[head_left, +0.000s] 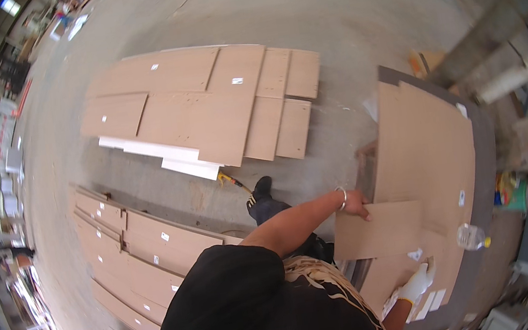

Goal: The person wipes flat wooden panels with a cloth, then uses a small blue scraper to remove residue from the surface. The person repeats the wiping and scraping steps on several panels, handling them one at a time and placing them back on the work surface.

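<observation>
While the left hand (355, 206), bare and wearing a bracelet at the wrist, grips the left edge of a small rectangular wood panel (381, 229), the right hand (417, 282) in a white glove rests flat on the boards just nearer, fingers spread and closed on nothing. The panel lies on a large stack of brown panels (426, 142) on a dark-edged worktable (482, 154) at the right of the scene. A clear plastic bottle (471, 236) stands just right of the panel, and small white labels (432, 302) lie near the gloved hand.

Judging from this, the panel is being lifted or shifted off the stack. It would go best with the left grip kept firm on the edge, the gloved palm steadying the boards beneath, and the panel kept clear of the bottle.

On the concrete floor (323, 8), more panels (201, 99) lie spread out at the far left, and another pile (134, 251) lies near left.
</observation>
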The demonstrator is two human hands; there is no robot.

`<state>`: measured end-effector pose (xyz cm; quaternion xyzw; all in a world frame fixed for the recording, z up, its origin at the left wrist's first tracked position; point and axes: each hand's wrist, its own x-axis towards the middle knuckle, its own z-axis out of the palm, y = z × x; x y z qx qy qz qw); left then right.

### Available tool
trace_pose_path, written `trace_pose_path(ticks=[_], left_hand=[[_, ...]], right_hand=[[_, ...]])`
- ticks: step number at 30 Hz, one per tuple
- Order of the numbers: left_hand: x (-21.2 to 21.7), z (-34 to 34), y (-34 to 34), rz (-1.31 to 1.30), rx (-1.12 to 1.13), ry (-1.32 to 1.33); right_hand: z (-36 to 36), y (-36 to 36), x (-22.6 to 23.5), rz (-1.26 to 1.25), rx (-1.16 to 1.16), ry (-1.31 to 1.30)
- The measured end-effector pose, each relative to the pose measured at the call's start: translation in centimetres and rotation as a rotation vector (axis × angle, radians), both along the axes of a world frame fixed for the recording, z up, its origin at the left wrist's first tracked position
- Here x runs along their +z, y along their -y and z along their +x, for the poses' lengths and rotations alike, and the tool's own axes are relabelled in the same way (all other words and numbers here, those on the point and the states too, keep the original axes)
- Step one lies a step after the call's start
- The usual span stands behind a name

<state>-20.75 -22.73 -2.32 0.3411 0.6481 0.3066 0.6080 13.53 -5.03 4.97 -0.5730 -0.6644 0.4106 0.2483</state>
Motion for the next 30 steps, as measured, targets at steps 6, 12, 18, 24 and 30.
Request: trace_pose_path(ticks=[6, 12, 18, 24, 30], left_hand=[[-1.0, -8.3, 14.9, 0.268, 0.479, 0.092], [-9.3, -17.2, 35.4, 0.160, 1.257, 0.213], [-19.9, -25.8, 53.4, -0.502, 1.717, -0.633], [-26.4, -39.0, 61.0, -0.772, 1.787, -0.796], [-32.5, -42.5, 60.6, -1.004, 1.407, -0.869]], right_hand=[[-19.9, 12.3, 1.7, -0.315, 0.274, -0.297], [-35.3, 25.6, -2.8, -0.627, 0.828, 0.010], [-39.2, 30.7, -8.0, -0.828, 0.967, 0.311], [-40.0, 31.0, -8.6, -0.900, 0.812, 0.470], [-41.1, 30.5, -8.7, -0.820, 0.717, 0.590]])
